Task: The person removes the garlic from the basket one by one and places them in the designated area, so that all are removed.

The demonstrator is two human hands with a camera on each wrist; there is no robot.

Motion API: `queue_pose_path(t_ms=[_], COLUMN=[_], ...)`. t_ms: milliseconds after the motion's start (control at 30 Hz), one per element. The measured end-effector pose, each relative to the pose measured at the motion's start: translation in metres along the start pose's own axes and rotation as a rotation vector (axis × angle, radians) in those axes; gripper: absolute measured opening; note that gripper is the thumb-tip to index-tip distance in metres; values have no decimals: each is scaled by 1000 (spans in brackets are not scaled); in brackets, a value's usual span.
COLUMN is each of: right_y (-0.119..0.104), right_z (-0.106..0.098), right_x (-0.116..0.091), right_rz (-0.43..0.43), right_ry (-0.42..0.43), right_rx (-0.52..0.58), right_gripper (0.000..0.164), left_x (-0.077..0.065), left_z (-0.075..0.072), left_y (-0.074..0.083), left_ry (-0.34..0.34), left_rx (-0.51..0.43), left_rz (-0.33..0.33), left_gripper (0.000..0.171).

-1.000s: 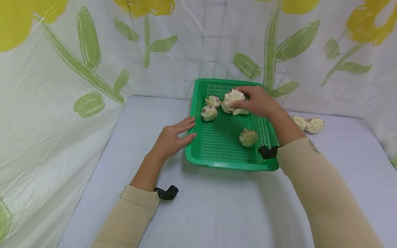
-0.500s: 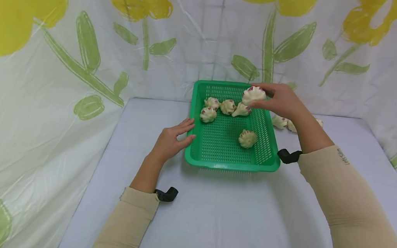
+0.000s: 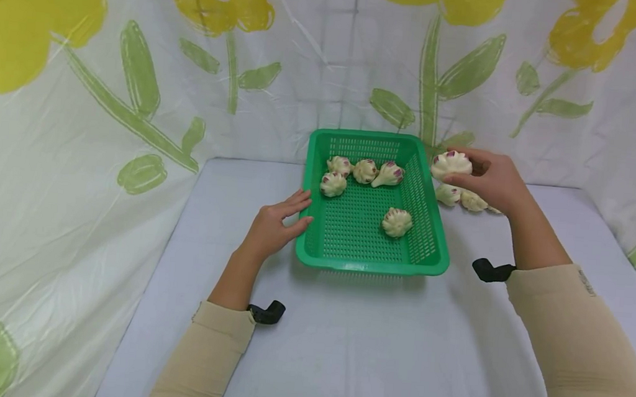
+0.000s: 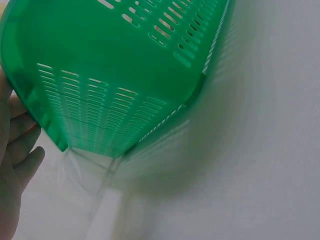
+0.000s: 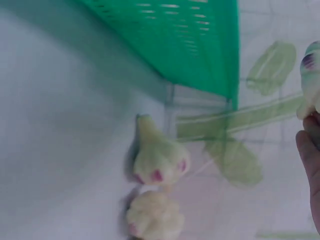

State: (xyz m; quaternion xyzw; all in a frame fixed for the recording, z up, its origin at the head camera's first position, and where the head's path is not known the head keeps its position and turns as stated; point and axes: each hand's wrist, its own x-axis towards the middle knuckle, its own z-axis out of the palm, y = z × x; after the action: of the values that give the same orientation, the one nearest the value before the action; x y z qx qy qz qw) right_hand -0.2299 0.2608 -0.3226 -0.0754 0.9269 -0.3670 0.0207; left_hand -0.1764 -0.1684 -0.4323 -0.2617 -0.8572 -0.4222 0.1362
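My right hand holds a garlic bulb, white with purple marks, just past the right rim of a green plastic basket. In the right wrist view part of that held bulb shows at the right edge. My left hand rests its straight fingers on the basket's left rim. Several garlic bulbs lie inside the basket: a group along the back, including one bulb with its stem toward the front left, and a single bulb toward the front right.
Right of the basket, more garlic bulbs lie on the table in a row, among them a bulb with its stem toward the basket. A white curtain with yellow flowers hangs close behind the basket.
My right hand has carried the garlic bulb from over the basket to the right, past its rim. The left hand has stayed on the rim.
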Motion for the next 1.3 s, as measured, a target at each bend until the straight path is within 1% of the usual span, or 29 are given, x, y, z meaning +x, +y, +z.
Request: queue_pose_path(t_ms=[167,367,467,633,733,900,1033,1300], right_y=[24,60,75,95,103,113,120,130], right_z=[4,13,19,27,30,34,37,43], right_x=[-13,-24,-29,-37,-40,-42,-41,-38], right_rz=[57,122,169,261,305,322,325,298], right_ry=[29,75,76,28,1,-32,-59,-98], right_rx=[84,177,181,135,122,144,139,135], right_gripper=[66,64,66,84,90,92,94,92], left_x=[0,1,1,1,0,0,-1,-1], left_z=[0,0,-1,-2,-3,-3,-2,-1], left_y=[0,0,0,0,0,-1,-2,-2], left_ry=[-1,-3,1,3,0,-1,-1,-6], left_rx=[-2,-7,-12,-14,-11,-16,-18,-28], left_rz=[2,-1,6,11,6,7,8,8], left_gripper=[44,45,45,44,44,44,44,44])
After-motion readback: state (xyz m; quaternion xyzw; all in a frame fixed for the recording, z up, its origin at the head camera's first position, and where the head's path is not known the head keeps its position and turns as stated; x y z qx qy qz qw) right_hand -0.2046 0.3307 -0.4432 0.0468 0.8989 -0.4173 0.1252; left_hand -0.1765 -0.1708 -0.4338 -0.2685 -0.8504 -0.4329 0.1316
